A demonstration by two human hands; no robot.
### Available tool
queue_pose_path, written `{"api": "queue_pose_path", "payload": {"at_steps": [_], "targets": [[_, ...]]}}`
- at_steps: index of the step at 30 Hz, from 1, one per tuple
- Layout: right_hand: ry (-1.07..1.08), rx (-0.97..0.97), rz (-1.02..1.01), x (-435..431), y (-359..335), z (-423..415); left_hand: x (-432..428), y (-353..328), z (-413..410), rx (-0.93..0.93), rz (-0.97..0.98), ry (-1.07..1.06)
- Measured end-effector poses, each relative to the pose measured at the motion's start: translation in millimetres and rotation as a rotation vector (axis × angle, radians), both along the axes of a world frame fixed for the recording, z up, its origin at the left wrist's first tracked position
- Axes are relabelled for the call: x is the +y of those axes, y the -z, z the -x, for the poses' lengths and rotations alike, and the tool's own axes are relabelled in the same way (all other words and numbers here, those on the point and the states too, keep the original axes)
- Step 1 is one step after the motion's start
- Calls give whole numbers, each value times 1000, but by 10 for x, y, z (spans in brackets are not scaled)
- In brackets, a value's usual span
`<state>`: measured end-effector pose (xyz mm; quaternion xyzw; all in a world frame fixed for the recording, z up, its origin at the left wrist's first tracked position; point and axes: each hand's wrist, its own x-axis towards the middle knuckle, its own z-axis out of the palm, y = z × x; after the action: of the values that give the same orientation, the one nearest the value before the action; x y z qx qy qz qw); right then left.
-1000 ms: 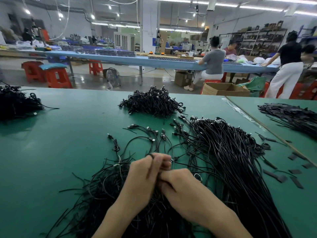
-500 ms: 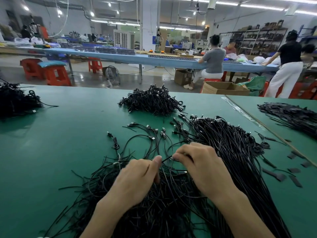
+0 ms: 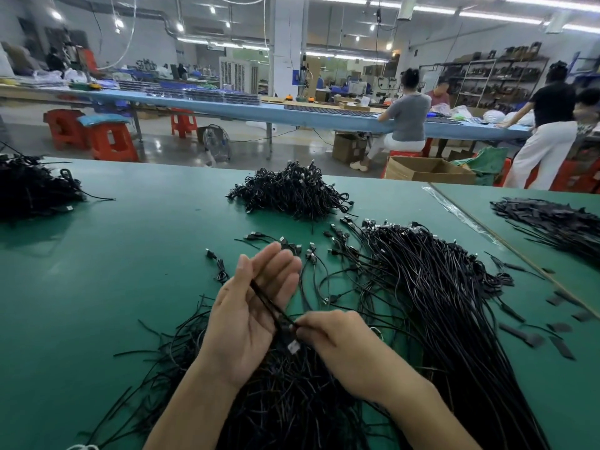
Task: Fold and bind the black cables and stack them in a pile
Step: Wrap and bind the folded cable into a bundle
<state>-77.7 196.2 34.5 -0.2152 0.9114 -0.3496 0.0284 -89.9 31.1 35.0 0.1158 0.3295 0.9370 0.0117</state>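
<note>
At the far left edge I see a dark cable heap [image 3: 29, 190], cut off. The left hand [image 3: 250, 316] lies palm-up, fingers straight, a black cable [image 3: 269, 303] across it. The right hand [image 3: 337, 345] pinches its plug end, fingertips hidden. Loose cables [image 3: 438, 287] sprawl rightward.

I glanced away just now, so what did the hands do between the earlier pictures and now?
The left hand turned palm up and opened, and a black cable lies across it. The right hand now pinches that cable near its connector, beside the left palm. The bound pile and the loose cables stayed put.
</note>
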Motion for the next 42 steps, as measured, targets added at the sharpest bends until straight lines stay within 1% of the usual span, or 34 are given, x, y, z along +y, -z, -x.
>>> {"api": "queue_pose_path", "payload": {"at_steps": [1, 2, 3, 4, 5, 6, 8, 10, 11, 13, 15, 17, 19, 21, 23, 24, 26, 28, 29, 30, 32, 33, 34, 36, 37, 40, 42], "targets": [[-21, -23, -26, -8, -1, -34, 2, 17, 19, 19, 22, -35], [-35, -23, -67, -8, -13, -62, 8, 42, 35, 45, 107, -100], [-42, -4, -116, -5, -34, -82, 16, 72, 47, 76, 250, -196], [-42, 18, -149, -2, -62, -97, 20, 117, 54, 113, 436, -311], [-34, 43, -154, 5, -90, -101, 20, 154, 58, 154, 634, -406], [-18, 75, -142, 9, -123, -100, 13, 186, 62, 195, 812, -450], [12, 146, -105, 26, -194, -73, -3, 201, 46, 273, 1070, -378], [33, 199, -64, 48, -239, -41, -6, 197, 16, 347, 1225, -303], [43, 234, -45, 55, -256, -29, 2, 196, 3, 346, 1236, -280], [67, 321, -14, 76, -275, 8, 17, 162, -21, 248, 1192, -201], [93, 385, 26, 88, -283, 48, -9, 115, -38, 108, 1110, -38], [113, 366, 111, 66, -258, 73, -75, 74, -46, 11, 993, 159], [121, 292, 236, 9, -171, 69, -148, 22, -53, -61, 773, 333], [123, 261, 280, -43, -42, 37, -201, -14, -38, -108, 485, 449], [118, 215, 233, -79, 81, 5, -195, -47, -31, -119, 250, 431], [109, 174, 178, -94, 117, -10, -171, -53, -26, -125, 173, 369], [61, 95, 42, -115, 130, -42, -107, -32, -10, -128, 115, 171], [-3, 61, -57, -129, 67, -82, -48, 32, 25, -88, 120, 31], [-30, 63, -94, -131, 21, -98, -23, 69, 38, -50, 166, -16], [-54, 82, -135, -125, -27, -114, -2, 110, 48, -11, 273, -80], [-77, 163, -206, -96, -106, -129, 31, 183, 55, 79, 619, -257], [-71, 214, -215, -74, -139, -126, 38, 210, 60, 124, 783, -310], [-53, 257, -196, -48, -173, -121, 47, 221, 58, 162, 913, -311], [1, 302, -97, 2, -237, -105, 59, 227, 25, 220, 1089, -219], [27, 312, -42, 28, -262, -93, 64, 219, 1, 216, 1114, -155], [57, 279, 149, 92, -295, -44, 54, 139, -80, 95, 985, 96], [22, 176, 277, 124, -291, -10, 14, 100, -108, 48, 950, 211]]}}
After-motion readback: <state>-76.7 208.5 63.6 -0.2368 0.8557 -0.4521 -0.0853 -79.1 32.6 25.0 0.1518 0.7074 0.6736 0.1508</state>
